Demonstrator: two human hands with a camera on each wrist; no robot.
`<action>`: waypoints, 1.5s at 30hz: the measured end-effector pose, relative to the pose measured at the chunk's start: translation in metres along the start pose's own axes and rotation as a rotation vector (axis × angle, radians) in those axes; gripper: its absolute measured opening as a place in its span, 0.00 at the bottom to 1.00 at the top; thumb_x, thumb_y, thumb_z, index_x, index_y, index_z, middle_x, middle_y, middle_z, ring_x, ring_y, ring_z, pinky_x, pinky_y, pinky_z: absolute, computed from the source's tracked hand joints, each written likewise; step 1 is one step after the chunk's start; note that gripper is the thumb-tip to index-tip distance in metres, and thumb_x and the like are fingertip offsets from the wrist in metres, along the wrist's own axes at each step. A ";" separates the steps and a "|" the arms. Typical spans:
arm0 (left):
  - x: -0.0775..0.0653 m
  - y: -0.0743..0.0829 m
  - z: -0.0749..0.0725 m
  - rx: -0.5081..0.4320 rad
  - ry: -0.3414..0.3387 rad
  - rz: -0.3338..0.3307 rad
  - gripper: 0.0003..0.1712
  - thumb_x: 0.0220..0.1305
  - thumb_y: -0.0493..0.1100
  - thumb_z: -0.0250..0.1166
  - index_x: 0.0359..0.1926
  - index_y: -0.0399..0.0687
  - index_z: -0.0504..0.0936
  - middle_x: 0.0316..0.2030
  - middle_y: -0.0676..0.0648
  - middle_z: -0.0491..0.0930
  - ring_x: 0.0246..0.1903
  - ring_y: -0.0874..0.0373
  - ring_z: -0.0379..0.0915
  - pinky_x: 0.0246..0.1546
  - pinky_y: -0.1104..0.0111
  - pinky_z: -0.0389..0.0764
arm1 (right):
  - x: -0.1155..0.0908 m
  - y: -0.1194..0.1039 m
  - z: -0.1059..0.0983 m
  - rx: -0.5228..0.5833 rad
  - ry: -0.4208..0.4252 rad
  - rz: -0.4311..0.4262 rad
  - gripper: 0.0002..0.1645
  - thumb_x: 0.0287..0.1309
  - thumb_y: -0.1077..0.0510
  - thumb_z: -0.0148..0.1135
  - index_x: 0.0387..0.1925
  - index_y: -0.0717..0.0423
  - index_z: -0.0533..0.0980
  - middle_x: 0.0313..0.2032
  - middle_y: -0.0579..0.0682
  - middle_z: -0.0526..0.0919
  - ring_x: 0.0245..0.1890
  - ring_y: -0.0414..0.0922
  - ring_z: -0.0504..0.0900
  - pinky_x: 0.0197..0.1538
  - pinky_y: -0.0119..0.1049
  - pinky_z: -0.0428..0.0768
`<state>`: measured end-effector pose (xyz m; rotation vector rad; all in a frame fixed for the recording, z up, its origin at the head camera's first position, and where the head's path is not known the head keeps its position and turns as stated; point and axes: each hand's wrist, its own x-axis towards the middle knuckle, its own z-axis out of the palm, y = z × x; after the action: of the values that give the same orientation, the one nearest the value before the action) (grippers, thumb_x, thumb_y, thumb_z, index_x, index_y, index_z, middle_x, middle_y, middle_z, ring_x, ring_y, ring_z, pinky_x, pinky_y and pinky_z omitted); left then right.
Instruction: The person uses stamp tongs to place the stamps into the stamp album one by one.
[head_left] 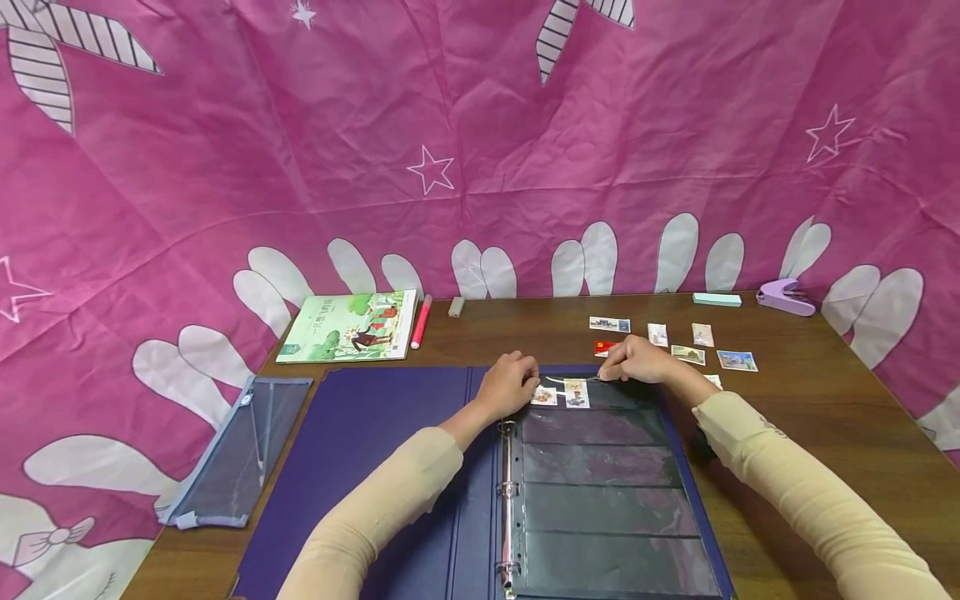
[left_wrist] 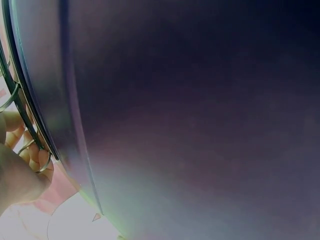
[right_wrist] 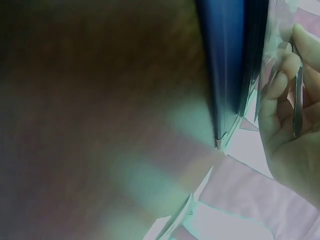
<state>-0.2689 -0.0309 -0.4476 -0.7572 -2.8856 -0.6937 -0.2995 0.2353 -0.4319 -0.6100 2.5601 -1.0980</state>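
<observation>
1. A dark blue binder [head_left: 367,425] lies open on the wooden table [head_left: 810,417]; two small stamps [head_left: 576,393] sit at the top row of its black pocket page [head_left: 615,508].
2. The right hand [head_left: 639,360] pinches slim metal tweezers [right_wrist: 298,102], pointed towards those stamps.
3. The left hand [head_left: 512,382] bends over the page's upper left corner; whether it pinches anything, I can't tell.
4. Just past the binder, the right hand partly blocks a red stamp [head_left: 604,347], among other loose stamps [head_left: 687,355].
5. Leftward lie a mesh pouch [head_left: 243,454], a picture book [head_left: 348,327], a red marker [head_left: 422,322] and a grey eraser [head_left: 456,307].
6. Far right: a pale blue bar [head_left: 716,299] and a purple stapler [head_left: 784,297], before a pink cloth [head_left: 540,158].
</observation>
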 end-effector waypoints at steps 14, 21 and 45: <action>-0.001 -0.002 0.002 0.023 0.007 0.031 0.04 0.61 0.40 0.58 0.29 0.50 0.77 0.28 0.51 0.72 0.31 0.58 0.66 0.28 0.72 0.64 | -0.004 0.004 -0.007 -0.115 0.194 0.042 0.13 0.53 0.55 0.65 0.37 0.60 0.84 0.29 0.57 0.83 0.24 0.39 0.74 0.28 0.31 0.70; -0.002 -0.003 0.003 0.026 0.000 0.044 0.04 0.61 0.41 0.58 0.29 0.51 0.76 0.28 0.52 0.71 0.31 0.59 0.65 0.28 0.72 0.63 | -0.014 0.008 -0.015 -0.298 0.373 0.197 0.16 0.56 0.49 0.61 0.41 0.54 0.84 0.46 0.60 0.83 0.46 0.59 0.80 0.43 0.49 0.76; -0.003 0.001 -0.001 0.007 -0.019 0.023 0.03 0.61 0.41 0.59 0.30 0.49 0.76 0.29 0.51 0.71 0.31 0.58 0.64 0.28 0.72 0.63 | -0.016 0.017 -0.018 -0.408 0.286 0.274 0.15 0.54 0.49 0.62 0.38 0.52 0.85 0.43 0.59 0.85 0.40 0.59 0.81 0.24 0.35 0.71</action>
<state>-0.2660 -0.0319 -0.4463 -0.7999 -2.8899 -0.6775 -0.2976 0.2647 -0.4306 -0.1810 3.0311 -0.6108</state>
